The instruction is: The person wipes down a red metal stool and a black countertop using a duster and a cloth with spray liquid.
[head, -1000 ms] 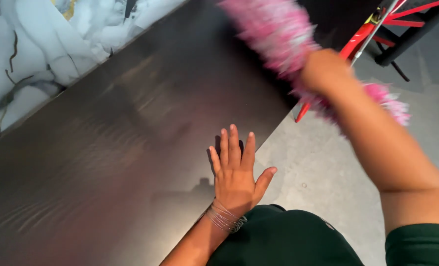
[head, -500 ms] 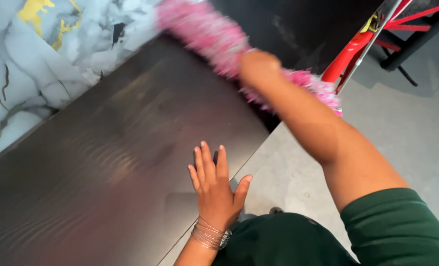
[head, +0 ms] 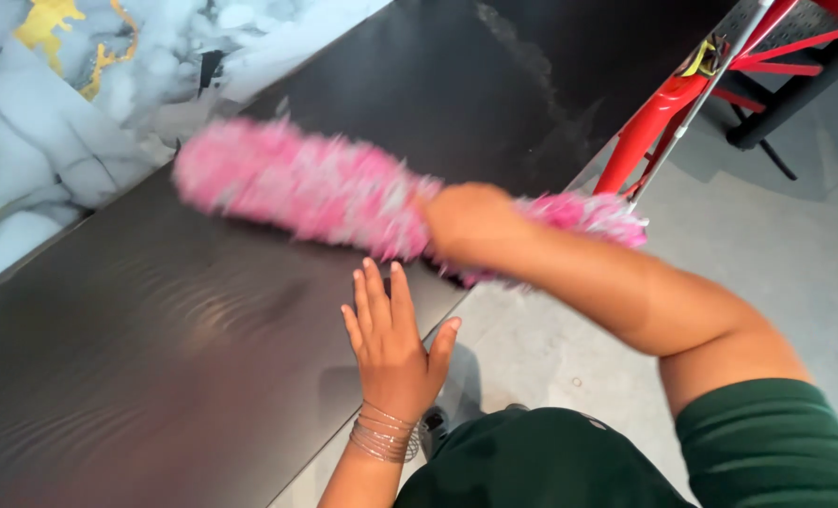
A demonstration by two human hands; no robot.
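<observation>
Bright even light; pink duster (head: 296, 183) motion-blurred.

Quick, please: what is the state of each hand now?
Left hand: open, flat on the dark table.
Right hand: closed, holding the pink duster.

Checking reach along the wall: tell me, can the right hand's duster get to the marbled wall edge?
Probably yes: the pink duster in the right hand lies near the marbled wall, nothing between.

pink fluffy duster (head: 296, 188), dark wood-grain tabletop (head: 155, 376), white-gold marbled wall (head: 52, 113).
</observation>
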